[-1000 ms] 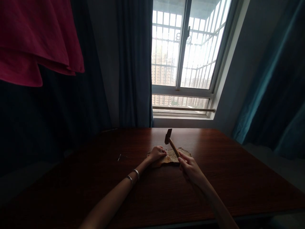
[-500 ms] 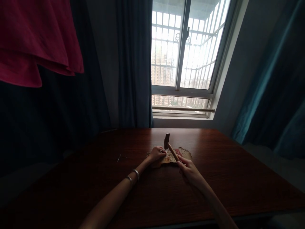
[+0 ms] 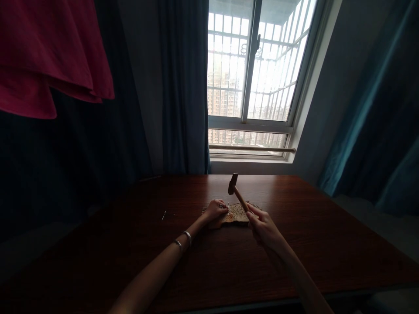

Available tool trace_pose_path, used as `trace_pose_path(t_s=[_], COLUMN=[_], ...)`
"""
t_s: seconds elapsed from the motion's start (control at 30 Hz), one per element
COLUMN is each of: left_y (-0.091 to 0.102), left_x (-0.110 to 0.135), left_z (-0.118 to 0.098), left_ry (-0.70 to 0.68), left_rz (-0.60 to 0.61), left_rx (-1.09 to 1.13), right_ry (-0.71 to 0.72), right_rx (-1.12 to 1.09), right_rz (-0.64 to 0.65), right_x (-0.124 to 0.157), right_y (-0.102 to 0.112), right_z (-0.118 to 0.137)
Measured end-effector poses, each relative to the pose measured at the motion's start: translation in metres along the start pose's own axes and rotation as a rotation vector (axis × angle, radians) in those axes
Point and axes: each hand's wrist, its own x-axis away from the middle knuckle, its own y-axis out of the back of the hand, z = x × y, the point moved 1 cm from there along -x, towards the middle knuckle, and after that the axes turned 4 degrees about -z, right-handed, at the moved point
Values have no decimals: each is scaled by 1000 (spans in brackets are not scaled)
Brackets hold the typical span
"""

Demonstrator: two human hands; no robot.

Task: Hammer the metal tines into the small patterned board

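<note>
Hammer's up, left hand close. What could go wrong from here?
The wooden-handled hammer in the right hand might catch the left hand, which grips the thin, upright, silvery pin. An off-centre blow could tip that pin, perhaps marking the tan, dark-spotted piece beneath.

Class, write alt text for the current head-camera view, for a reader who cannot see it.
A person's right hand holds a hammer raised above a patterned, uneven-edged slab, while the left hand holds a thin upright rod at the slab's left part. The slab lies on a dark reddish-brown table before a bright, barred window.
</note>
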Motion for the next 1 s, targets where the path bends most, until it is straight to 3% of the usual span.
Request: trace_pose_path(t_s=[0.2,0.5,0.77,1.0], left_y=[0,1,-1,-1], left_x=[1,0,-1,-1], left_z=[-2,0,2,5], left_ry=[16,1,-9,-10], left_rz=[11,-3,-4,-14], left_rx=[7,-26,-13,-31], right_ry=[-48,-27,-64,-76], right_rx=[1,-136,-174,-181], right_rz=[71,-10,-63,-61], right_x=[-3,0,-3,0], right_y=[-3,8,16,18], right_z=[-15,-7,-35,-38])
